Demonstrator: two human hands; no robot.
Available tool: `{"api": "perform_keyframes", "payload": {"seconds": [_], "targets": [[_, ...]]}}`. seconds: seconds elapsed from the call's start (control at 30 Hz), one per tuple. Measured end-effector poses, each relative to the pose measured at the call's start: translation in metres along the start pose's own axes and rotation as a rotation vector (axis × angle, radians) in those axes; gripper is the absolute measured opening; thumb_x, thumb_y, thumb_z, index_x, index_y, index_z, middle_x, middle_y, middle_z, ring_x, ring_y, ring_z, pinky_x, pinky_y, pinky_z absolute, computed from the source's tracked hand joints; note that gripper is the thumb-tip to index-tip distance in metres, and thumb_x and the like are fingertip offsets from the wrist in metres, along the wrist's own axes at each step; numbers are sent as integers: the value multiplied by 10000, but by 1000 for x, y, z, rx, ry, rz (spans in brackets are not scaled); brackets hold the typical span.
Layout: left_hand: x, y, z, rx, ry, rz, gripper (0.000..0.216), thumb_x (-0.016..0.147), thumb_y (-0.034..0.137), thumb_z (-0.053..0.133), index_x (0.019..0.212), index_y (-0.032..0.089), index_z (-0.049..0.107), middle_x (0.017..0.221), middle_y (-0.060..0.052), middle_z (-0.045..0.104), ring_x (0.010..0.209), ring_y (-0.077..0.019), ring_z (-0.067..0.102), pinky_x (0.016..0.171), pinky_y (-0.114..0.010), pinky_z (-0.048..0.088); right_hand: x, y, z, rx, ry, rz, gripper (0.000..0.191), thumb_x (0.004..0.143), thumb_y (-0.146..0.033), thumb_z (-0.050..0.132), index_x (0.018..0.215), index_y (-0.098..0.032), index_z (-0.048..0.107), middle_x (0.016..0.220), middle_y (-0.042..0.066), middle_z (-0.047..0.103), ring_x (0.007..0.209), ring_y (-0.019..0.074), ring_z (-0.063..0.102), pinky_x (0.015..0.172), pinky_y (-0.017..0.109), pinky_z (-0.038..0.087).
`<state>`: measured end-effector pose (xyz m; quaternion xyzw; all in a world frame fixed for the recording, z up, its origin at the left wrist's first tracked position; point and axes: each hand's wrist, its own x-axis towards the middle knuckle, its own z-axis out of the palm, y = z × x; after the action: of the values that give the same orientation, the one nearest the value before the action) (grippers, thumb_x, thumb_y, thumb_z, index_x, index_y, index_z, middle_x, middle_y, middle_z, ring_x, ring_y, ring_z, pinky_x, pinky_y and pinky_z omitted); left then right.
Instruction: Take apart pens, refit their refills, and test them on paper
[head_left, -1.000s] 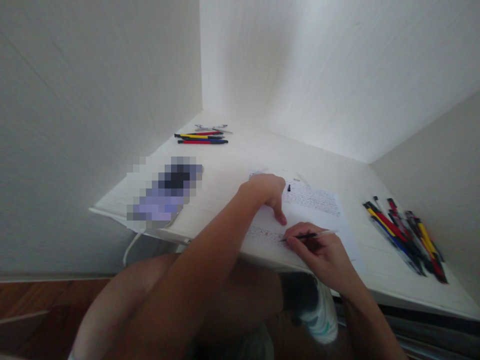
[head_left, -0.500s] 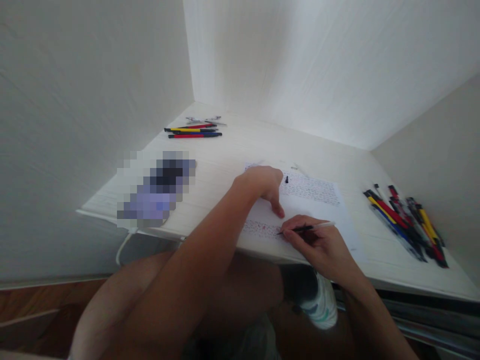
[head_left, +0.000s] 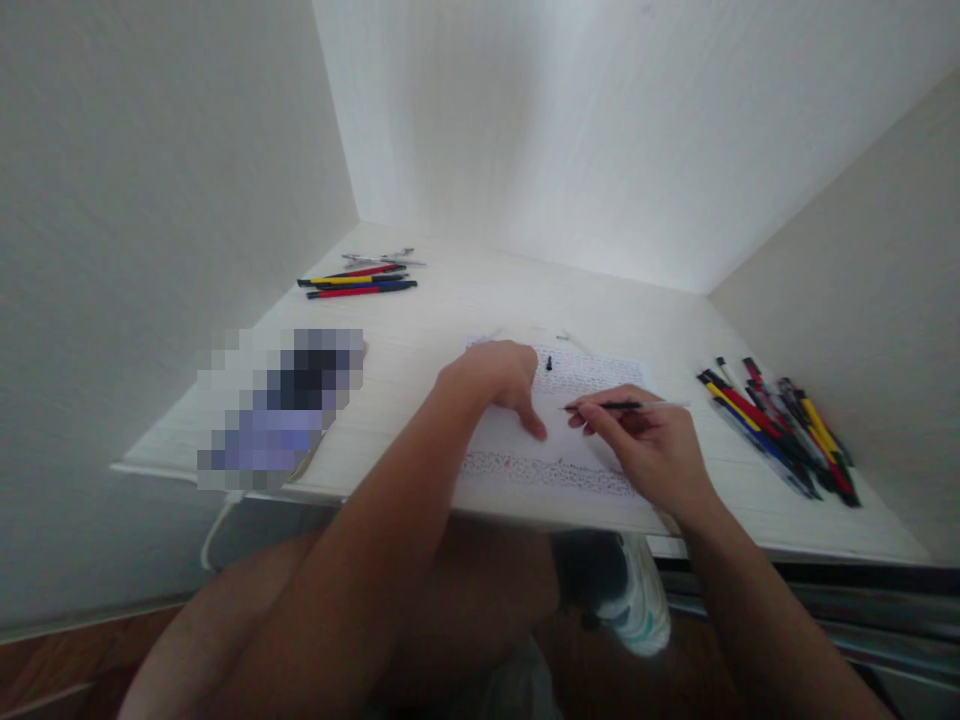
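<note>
A sheet of paper (head_left: 517, 440) covered in part by dense handwriting lies near the table's front edge. My left hand (head_left: 499, 375) rests on its left side, thumb stretched out over the blank band; the other fingers are mostly hidden behind the hand. Between the fingers of my right hand (head_left: 652, 430) is a pen (head_left: 619, 406) with a black grip and a pale barrel, its tip pointing left over the blank band. Whether the tip touches the paper I cannot tell. A small black piece (head_left: 549, 364) sits on the upper writing.
Several coloured pens (head_left: 360, 285) lie at the back left, and a larger pile of pens (head_left: 784, 430) is on the right. A blurred-out phone-like object (head_left: 300, 400) with a white cable (head_left: 217, 530) is at the left. Small clear pieces (head_left: 574, 343) lie beyond the sheet. Walls enclose the table.
My right hand has lifted the pen from the lower written lines up to the blank band of the sheet. The left hand stays on the paper; the view has shifted slightly.
</note>
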<state>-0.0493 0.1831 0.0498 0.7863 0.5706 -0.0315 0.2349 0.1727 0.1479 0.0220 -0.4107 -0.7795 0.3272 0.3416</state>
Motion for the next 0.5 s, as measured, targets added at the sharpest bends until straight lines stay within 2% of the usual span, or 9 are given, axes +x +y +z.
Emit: {"api": "perform_keyframes", "payload": {"seconds": [0.1,0.2,0.33,0.5], "targets": [[-1,0,-1,9,-6,-5,787,457,686,831,1042,175,708,1064,-121,695,852,-266,624,733,-361,492,28,14,-9,-50,3,6,205,900,-375,711,911,-171,732,825,81,736,707,205,694,622,327,535],[-2,2,-2,15,-13,-22,760,467,694,824,1016,183,703,1086,-114,690,877,-264,619,745,-360,489,43,31,-6,-42,46,32,194,866,-346,726,904,-156,723,789,80,732,675,200,686,596,320,526],[-3,3,-2,31,-19,-29,764,482,687,825,1046,187,696,1116,-113,683,912,-267,615,768,-356,488,39,44,4,-112,51,11,168,854,-331,709,888,-166,723,848,73,732,664,183,657,565,306,493],[0,2,-1,33,-31,-30,815,478,692,821,1107,189,698,1124,-124,679,924,-280,619,777,-363,492,35,42,5,-188,9,-1,172,866,-342,688,869,-173,721,741,46,697,559,153,578,499,294,418]]}}
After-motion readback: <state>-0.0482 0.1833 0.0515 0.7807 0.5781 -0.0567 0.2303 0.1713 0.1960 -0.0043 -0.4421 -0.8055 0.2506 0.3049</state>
